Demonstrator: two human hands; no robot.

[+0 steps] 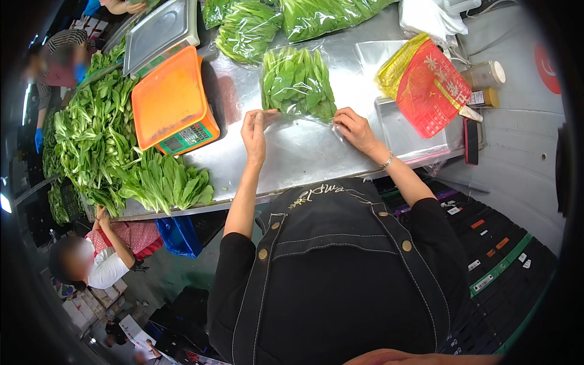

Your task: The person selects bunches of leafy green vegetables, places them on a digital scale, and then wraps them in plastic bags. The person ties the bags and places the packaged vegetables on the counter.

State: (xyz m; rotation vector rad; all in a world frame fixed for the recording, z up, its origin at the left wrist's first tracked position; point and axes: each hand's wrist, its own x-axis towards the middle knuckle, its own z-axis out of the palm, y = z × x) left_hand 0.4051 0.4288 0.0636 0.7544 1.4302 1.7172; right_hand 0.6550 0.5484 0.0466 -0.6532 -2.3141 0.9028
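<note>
A clear plastic bag of leafy greens point(299, 84) lies on the metal table point(292, 155) before me, its mouth towards my body. My left hand point(256, 134) pinches the bag's left corner between thumb and fingers. At the right corner, my right hand point(356, 129) grips the loose plastic edge. Left of the bag stands an orange weighing scale point(171, 98) with a green keypad and nothing on its pan. To the right lie a red and yellow printed sack point(426, 86) and a stack of clear plastic bags point(406, 132).
Loose greens point(98, 132) are heaped along the table's left side. Filled bags point(251, 32) and a second scale point(159, 32) are at the back. A phone point(471, 141) rests at the right edge. One co-worker point(86, 262) is at lower left, another point(64, 54) at upper left.
</note>
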